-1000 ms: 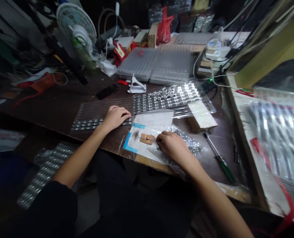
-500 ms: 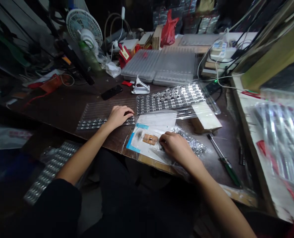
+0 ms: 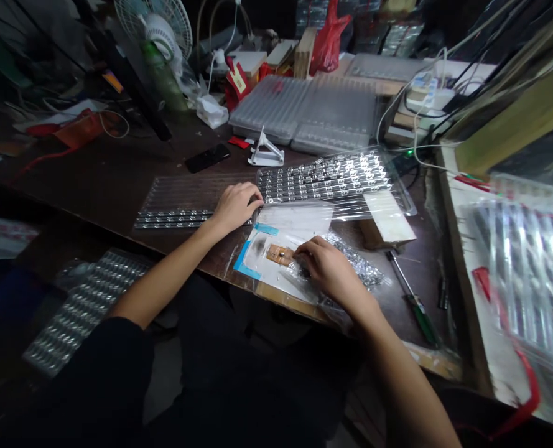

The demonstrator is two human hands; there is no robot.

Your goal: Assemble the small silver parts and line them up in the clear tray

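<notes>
My left hand (image 3: 237, 205) lies over the right end of a clear ribbed tray (image 3: 178, 190) that has rows of small shiny metal parts (image 3: 168, 218) along its near side. Its fingers are curled together, and whatever they pinch is hidden. Just right of a small brown block (image 3: 278, 254), my right hand (image 3: 325, 266) has its thumb and fingers drawn together, their tips close to the block's edge. I cannot make out what is in them. A dark round piece sits on the block, which rests on a white sheet (image 3: 269, 281) edged with blue tape. Beside the right hand spreads a pile of tiny metal pieces (image 3: 362, 264).
A second tray full of metal parts (image 3: 323, 177) lies behind the sheet. To the right are a pale block (image 3: 390, 218) and a green-handled screwdriver (image 3: 420, 317). Farther back are a phone (image 3: 208, 158), a white stand (image 3: 265, 151) and stacked clear trays (image 3: 332, 112).
My left hand has shifted rightward along the tray to its right end. My right hand's fingertips have come closer to the brown block. The whole view has tilted slightly.
</notes>
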